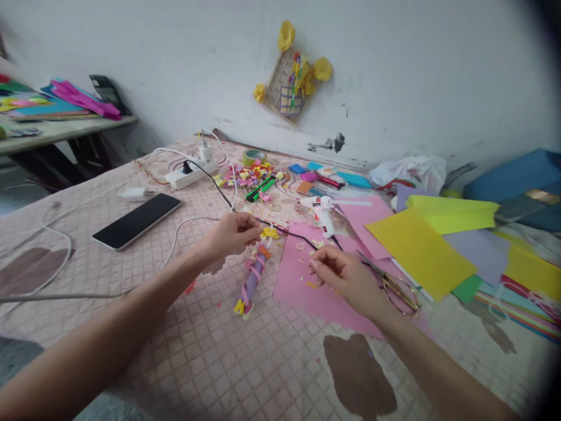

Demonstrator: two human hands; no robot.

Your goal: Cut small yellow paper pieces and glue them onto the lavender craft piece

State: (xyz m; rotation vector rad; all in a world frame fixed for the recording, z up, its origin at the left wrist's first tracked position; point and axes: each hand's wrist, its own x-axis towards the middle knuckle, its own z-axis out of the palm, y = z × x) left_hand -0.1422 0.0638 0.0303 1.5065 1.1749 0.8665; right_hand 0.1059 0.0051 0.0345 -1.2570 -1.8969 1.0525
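A purple rolled stick wound with a pink strip lies on the table, with small yellow and orange foam pieces stuck along it. My left hand is closed in a pinch at its upper end, fingertips right beside a yellow foam piece; whether they touch it is unclear. Above the pink sheet, my right hand has thumb and fingers pressed together; anything between them is too small to name. Small yellow scraps lie on the sheet. Gold-handled scissors rest just beyond my right wrist.
A white glue gun stands behind the pink sheet, its black cord running between my hands. Foam shapes, a green cutter and tape lie farther back. Left are a phone and power strip; right, coloured paper.
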